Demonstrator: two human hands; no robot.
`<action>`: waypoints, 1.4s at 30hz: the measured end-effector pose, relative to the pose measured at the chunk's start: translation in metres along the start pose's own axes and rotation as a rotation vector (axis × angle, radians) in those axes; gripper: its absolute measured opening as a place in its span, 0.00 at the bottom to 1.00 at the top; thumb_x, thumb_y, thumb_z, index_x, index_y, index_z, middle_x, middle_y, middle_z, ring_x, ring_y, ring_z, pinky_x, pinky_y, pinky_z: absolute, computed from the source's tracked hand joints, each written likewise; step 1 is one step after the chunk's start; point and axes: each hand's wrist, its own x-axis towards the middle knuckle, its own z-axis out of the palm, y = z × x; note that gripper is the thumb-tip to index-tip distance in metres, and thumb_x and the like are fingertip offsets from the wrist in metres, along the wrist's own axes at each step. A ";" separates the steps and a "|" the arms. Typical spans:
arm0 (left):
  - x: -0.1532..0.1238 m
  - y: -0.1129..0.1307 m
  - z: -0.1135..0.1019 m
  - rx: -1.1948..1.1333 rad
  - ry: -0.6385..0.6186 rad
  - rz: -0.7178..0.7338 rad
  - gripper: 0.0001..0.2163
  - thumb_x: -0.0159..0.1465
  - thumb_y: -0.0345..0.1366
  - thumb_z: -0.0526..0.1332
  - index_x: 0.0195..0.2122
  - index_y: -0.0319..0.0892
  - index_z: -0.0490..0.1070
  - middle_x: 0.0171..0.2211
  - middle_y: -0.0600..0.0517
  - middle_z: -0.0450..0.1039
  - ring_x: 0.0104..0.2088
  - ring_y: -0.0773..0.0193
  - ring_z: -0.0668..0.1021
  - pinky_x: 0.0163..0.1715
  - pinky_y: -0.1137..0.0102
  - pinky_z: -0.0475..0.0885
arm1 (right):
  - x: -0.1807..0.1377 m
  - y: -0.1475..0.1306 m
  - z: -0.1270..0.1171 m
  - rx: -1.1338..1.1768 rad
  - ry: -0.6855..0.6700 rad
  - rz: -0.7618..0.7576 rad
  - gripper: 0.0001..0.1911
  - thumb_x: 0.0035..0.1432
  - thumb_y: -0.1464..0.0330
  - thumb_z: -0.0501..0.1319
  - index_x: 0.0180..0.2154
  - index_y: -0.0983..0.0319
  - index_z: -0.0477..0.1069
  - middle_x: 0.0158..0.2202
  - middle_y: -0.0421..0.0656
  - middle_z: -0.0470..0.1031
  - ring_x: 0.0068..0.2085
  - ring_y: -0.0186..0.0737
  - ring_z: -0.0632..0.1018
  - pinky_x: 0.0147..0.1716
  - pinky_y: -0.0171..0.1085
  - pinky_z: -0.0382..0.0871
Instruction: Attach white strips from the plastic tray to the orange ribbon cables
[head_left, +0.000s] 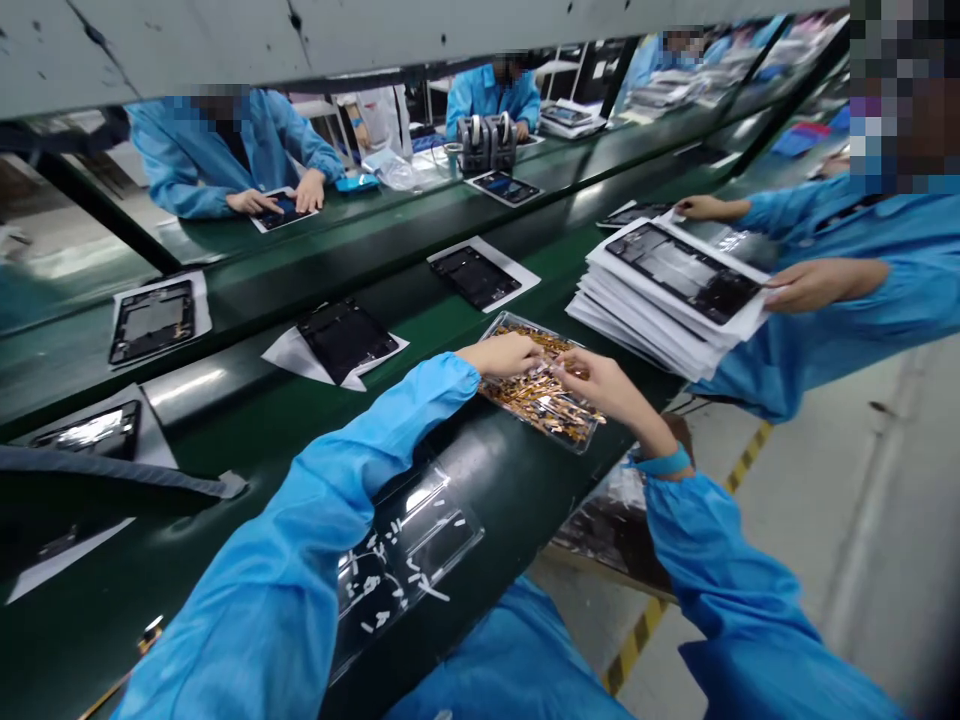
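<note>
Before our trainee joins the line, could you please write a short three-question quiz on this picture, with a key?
1. Multiple choice: the wearer's left hand and right hand are over which thing?
a) a toolbox
b) a clear tray of small gold-and-orange parts
c) a keyboard

2. True or false: in the picture, the paper stack is to the right of the tray.

3. Fill in: the wearer's sleeves are ____ in colour.

Key: 1. b; 2. true; 3. blue.

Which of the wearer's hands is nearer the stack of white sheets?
Right. The right hand is just short of the stack; the left hand is farther off, to its left.
</note>
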 end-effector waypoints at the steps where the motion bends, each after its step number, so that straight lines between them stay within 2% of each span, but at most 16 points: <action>1: -0.005 0.000 -0.001 -0.014 -0.011 0.008 0.14 0.72 0.35 0.53 0.44 0.38 0.79 0.42 0.46 0.82 0.41 0.60 0.81 0.45 0.70 0.71 | 0.000 -0.004 0.001 -0.021 -0.004 -0.019 0.20 0.61 0.51 0.61 0.40 0.60 0.75 0.26 0.40 0.75 0.27 0.38 0.71 0.29 0.37 0.63; 5: -0.038 -0.004 -0.005 -0.095 -0.062 0.001 0.12 0.70 0.33 0.54 0.39 0.39 0.78 0.38 0.49 0.82 0.37 0.64 0.80 0.41 0.73 0.70 | 0.001 -0.023 0.013 -0.044 -0.090 -0.088 0.17 0.62 0.52 0.60 0.36 0.60 0.74 0.27 0.39 0.75 0.28 0.37 0.71 0.32 0.38 0.64; 10: -0.111 -0.020 -0.010 -0.255 -0.143 -0.134 0.12 0.70 0.36 0.54 0.36 0.39 0.77 0.30 0.52 0.80 0.30 0.68 0.78 0.34 0.76 0.68 | 0.013 -0.062 0.050 0.055 -0.312 -0.157 0.19 0.63 0.51 0.60 0.35 0.60 0.75 0.30 0.40 0.77 0.30 0.38 0.74 0.33 0.37 0.67; 14: -0.187 -0.041 -0.008 -0.405 -0.161 -0.325 0.13 0.69 0.41 0.56 0.36 0.40 0.77 0.31 0.53 0.80 0.29 0.69 0.77 0.32 0.76 0.67 | 0.035 -0.101 0.099 0.174 -0.552 -0.175 0.21 0.65 0.50 0.58 0.35 0.61 0.75 0.24 0.38 0.73 0.25 0.35 0.72 0.27 0.36 0.67; 17: -0.247 -0.058 0.000 -0.494 -0.137 -0.508 0.14 0.67 0.45 0.58 0.35 0.40 0.77 0.30 0.54 0.79 0.28 0.70 0.75 0.30 0.76 0.65 | 0.053 -0.131 0.148 0.229 -0.732 -0.189 0.23 0.68 0.50 0.56 0.37 0.62 0.75 0.26 0.38 0.73 0.24 0.33 0.72 0.24 0.35 0.68; 19: -0.283 -0.065 0.007 -0.547 -0.115 -0.618 0.15 0.66 0.47 0.59 0.34 0.40 0.76 0.29 0.53 0.78 0.27 0.70 0.74 0.29 0.76 0.65 | 0.062 -0.151 0.180 0.222 -0.836 -0.198 0.21 0.69 0.52 0.57 0.42 0.63 0.75 0.32 0.40 0.76 0.29 0.33 0.75 0.29 0.35 0.73; 22: -0.323 -0.067 0.016 -0.602 -0.055 -0.715 0.19 0.64 0.52 0.59 0.34 0.39 0.76 0.28 0.52 0.77 0.27 0.68 0.73 0.28 0.75 0.65 | 0.069 -0.180 0.216 0.144 -0.925 -0.195 0.17 0.69 0.57 0.60 0.50 0.62 0.74 0.48 0.45 0.77 0.42 0.38 0.79 0.41 0.42 0.78; 26: -0.343 -0.071 0.027 -0.622 0.055 -0.749 0.29 0.61 0.64 0.55 0.34 0.39 0.75 0.25 0.51 0.74 0.26 0.65 0.72 0.28 0.73 0.66 | 0.084 -0.203 0.236 -0.004 -0.940 -0.160 0.21 0.67 0.59 0.63 0.56 0.62 0.71 0.55 0.48 0.74 0.50 0.45 0.78 0.48 0.49 0.77; 30: -0.339 -0.083 0.037 -0.656 0.025 -0.740 0.34 0.55 0.70 0.56 0.31 0.39 0.75 0.26 0.49 0.76 0.26 0.63 0.73 0.29 0.71 0.66 | 0.106 -0.203 0.239 -0.115 -0.953 -0.098 0.21 0.67 0.59 0.63 0.57 0.62 0.71 0.56 0.48 0.74 0.52 0.47 0.78 0.49 0.50 0.76; 34: -0.337 -0.084 0.042 -0.688 -0.011 -0.763 0.33 0.53 0.70 0.58 0.31 0.40 0.76 0.27 0.49 0.76 0.28 0.62 0.73 0.30 0.71 0.65 | 0.112 -0.196 0.240 -0.144 -0.964 -0.057 0.21 0.67 0.59 0.63 0.57 0.62 0.70 0.56 0.49 0.74 0.51 0.45 0.78 0.49 0.50 0.77; 40: -0.346 -0.089 0.043 -0.625 0.047 -0.822 0.30 0.55 0.67 0.58 0.26 0.40 0.73 0.22 0.54 0.64 0.25 0.65 0.65 0.27 0.70 0.57 | 0.118 -0.182 0.228 -0.176 -0.936 -0.038 0.21 0.67 0.59 0.63 0.57 0.62 0.70 0.56 0.48 0.74 0.51 0.45 0.78 0.49 0.50 0.76; 42: -0.349 -0.090 0.043 -0.600 0.056 -0.823 0.29 0.55 0.66 0.59 0.26 0.41 0.73 0.22 0.54 0.64 0.25 0.65 0.65 0.27 0.70 0.57 | 0.120 -0.178 0.221 -0.192 -0.931 -0.029 0.21 0.67 0.59 0.63 0.57 0.62 0.70 0.56 0.48 0.74 0.51 0.45 0.78 0.49 0.49 0.77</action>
